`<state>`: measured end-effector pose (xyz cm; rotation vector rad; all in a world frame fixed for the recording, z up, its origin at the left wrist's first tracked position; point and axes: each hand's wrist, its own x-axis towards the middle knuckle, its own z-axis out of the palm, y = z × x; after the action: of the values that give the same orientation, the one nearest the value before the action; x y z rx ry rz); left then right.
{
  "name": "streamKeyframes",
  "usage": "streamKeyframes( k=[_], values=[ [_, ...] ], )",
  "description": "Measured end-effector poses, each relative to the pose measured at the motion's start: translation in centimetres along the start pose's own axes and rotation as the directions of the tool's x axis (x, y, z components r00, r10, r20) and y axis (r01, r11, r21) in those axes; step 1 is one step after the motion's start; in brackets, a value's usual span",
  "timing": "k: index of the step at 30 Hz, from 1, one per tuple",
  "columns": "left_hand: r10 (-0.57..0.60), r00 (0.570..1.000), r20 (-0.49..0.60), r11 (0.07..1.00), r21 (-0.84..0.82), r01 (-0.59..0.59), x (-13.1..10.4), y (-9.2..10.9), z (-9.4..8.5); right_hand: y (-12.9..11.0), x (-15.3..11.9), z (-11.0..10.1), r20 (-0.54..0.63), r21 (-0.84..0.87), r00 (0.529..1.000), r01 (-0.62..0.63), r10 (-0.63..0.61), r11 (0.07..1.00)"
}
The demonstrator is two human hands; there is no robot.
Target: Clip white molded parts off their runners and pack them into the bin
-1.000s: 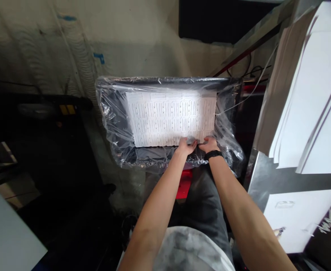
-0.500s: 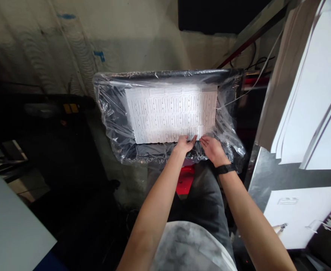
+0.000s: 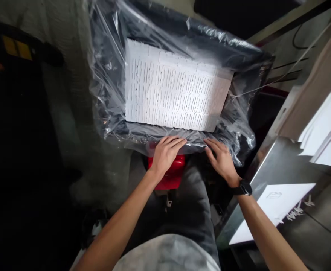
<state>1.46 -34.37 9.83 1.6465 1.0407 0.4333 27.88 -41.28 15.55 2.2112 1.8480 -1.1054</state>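
Plastic liner (image 3: 111, 86) meets palm-down left hand (image 3: 165, 153) and right hand (image 3: 221, 159).

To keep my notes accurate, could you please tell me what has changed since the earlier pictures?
The left hand and right hand have drawn back from the near edge of the white stack to the near rim of the plastic-draped box, and sit farther apart; whether they grip it is unclear. The view has tilted. The stack still lies in the box.
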Motion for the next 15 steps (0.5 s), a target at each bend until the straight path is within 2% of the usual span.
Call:
streamKeyframes(
  k=[2, 5, 7, 9, 11, 15],
  values=[
    [0.101, 0.994, -0.05, 0.994, 0.047, -0.099, -0.4, -1.2, 0.4, 0.5, 1.4, -0.7, 0.005, -0.083, 1.0, -0.006, 0.006, 0.997],
    [0.212, 0.966, -0.148, 0.975, 0.103, -0.198, -0.7, -2.0, 1.1, 1.6, 5.4, -1.7, 0.038, -0.244, 0.999, -0.007, 0.017, 0.97],
    [0.302, 0.927, -0.221, 0.95, 0.156, -0.272, -0.8, -2.1, 1.4, 2.0, 8.7, -1.9, 0.113, -0.346, 0.994, 0.04, -0.001, 0.937],
    [0.374, 0.889, -0.265, 0.922, 0.207, -0.327, -0.6, -2.1, 1.5, 2.0, 11.7, -1.5, 0.241, -0.414, 0.97, 0.129, -0.028, 0.901],
    [0.389, 0.886, -0.253, 0.914, 0.23, -0.335, -0.3, -1.9, 1.2, 1.5, 14.1, -0.7, 0.402, -0.429, 0.914, 0.241, -0.055, 0.871],
    [0.36, 0.925, -0.125, 0.915, 0.241, -0.324, 0.3, -0.8, 0.1, -0.1, 17.0, 0.7, 0.653, -0.398, 0.756, 0.398, -0.05, 0.826]
  ],
)
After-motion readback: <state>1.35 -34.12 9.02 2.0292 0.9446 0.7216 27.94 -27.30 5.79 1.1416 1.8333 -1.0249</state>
